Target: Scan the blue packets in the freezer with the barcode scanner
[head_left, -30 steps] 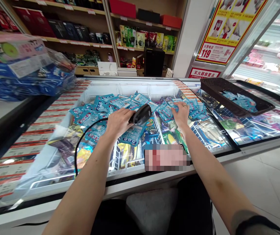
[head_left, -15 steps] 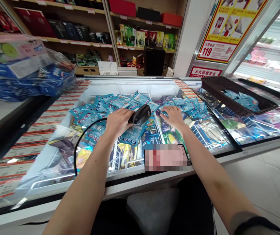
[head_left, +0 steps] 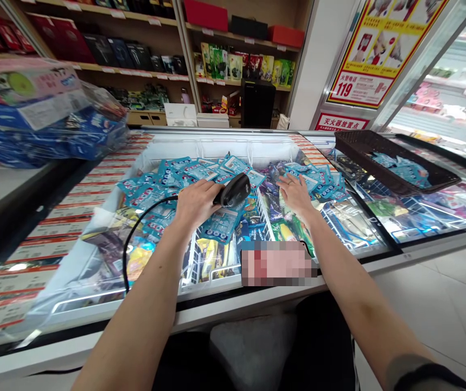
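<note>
While the left grip (head_left: 196, 202) holds a black scanner (head_left: 236, 191), blue packets (head_left: 325, 182) lie beside the wide-spread right grip (head_left: 297, 196).

Black scanner (head_left: 236, 191) in left fingers (head_left: 209, 188), above blue packets (head_left: 218, 225)

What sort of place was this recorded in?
Most likely a shop or small supermarket: a glass-topped freezer full of packaged goods, strips of price labels, and shelves of boxes and pouches behind.

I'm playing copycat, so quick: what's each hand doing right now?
Left hand: closed around the black scanner.
Right hand: open, next to some blue packets, with nothing visibly held.
</note>
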Demonstrator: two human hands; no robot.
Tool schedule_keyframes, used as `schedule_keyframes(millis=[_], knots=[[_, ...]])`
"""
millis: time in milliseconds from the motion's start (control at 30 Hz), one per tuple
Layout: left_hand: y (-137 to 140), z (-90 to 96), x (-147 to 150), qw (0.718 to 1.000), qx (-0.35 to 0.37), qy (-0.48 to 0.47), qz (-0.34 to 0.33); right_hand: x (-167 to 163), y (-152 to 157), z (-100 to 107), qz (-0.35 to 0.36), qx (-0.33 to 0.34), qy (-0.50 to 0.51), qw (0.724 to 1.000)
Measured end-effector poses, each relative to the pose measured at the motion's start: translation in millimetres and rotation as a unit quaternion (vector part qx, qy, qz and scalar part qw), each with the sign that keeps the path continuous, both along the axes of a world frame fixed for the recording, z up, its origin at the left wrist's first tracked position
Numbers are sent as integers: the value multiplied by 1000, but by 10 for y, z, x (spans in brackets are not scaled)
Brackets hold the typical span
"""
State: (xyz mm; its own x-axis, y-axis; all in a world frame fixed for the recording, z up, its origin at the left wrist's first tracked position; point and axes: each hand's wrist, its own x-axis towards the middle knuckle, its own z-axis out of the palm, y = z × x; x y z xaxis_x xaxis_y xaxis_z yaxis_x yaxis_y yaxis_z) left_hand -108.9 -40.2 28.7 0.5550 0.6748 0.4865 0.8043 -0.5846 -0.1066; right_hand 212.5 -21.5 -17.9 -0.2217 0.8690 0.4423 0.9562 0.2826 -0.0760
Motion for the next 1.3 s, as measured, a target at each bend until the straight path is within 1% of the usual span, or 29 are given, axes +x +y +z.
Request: schedule_keyframes(millis=[100, 200, 300, 433, 500, 533, 600, 767, 867, 933, 1067, 1200, 1300], knots=[[1, 1, -10, 1000, 0, -2, 5, -8, 10, -18, -20, -10, 6, 1000], [10, -1, -29, 1000, 7, -2, 10, -39, 2, 22, -26, 2, 16, 1000], [19, -1, -52, 1000, 17, -3, 22, -144, -21, 91, 31, -12, 11, 999], [9, 14, -72, 999, 17, -11, 45, -352, -59, 161, 153, -66, -21, 986], [1, 23, -74, 999, 16, -8, 52, -422, -74, 186, 187, -79, -23, 979], [-1, 27, -74, 998, 16, -5, 53, -439, -78, 196, 193, -80, -16, 978], [-3, 29, -72, 998, 17, -2, 53, -433, -75, 208, 181, -70, 13, 981], [-1, 22, -58, 999, 18, -3, 48, -321, -35, 148, 92, -32, 92, 991], [1, 17, -47, 999, 15, -3, 37, -305, -19, 67, 46, 5, 103, 994], [3, 13, -40, 999, 12, -6, 29, -323, -6, 21, 13, 20, 89, 996], [5, 9, -22, 1000, 8, -6, 16, -341, 53, -34, -22, 7, 61, 998], [2, 9, 3, 1000, 12, 15, 8, -303, 118, -57, -22, -22, 99, 995], [11, -3, 14, 999, 14, 28, -1, -314, 109, -61, -27, -28, 122, 992]])
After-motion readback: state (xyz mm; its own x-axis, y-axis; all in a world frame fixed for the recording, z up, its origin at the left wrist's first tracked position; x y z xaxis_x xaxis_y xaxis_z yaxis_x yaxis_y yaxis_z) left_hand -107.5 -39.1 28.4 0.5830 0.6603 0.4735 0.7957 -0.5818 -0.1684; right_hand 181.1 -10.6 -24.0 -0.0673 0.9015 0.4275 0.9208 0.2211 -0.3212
